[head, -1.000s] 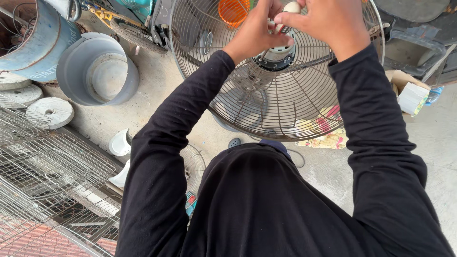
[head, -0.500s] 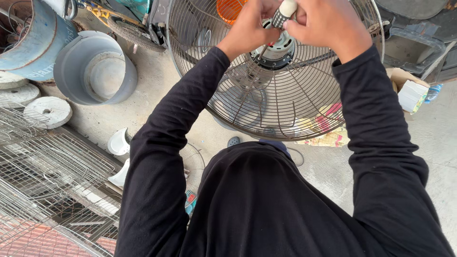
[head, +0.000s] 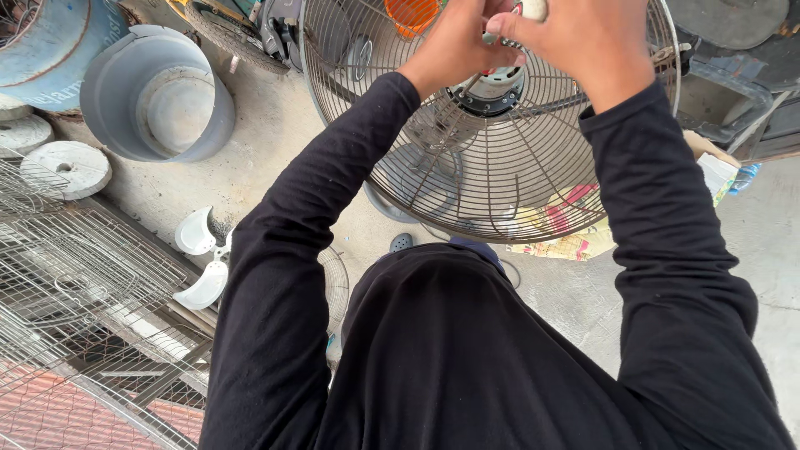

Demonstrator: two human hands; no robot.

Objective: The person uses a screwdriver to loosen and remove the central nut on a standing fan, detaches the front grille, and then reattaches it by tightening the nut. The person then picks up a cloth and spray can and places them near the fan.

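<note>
Overhead, we had both hands raised together at the hub of a round wire fan guard. Our left hand was curled closed over the hub area, though we could not tell exactly what it pinched. Our right hand was closed around a small tool with a pale, rounded handle, its metal end poking out between the two hands. Just under the hands sat the fan motor, dark-ringed and grey, at the centre of the guard's spokes. Beyond the left hand an orange mesh object showed through the wires. Well off to the left of the hands stood a grey plastic tub on the concrete floor, with a blue drum beside it. Below the left arm lay white fan blades and stacked wire grilles. Under the guard, near the right arm, lay coloured paper scraps.
</note>
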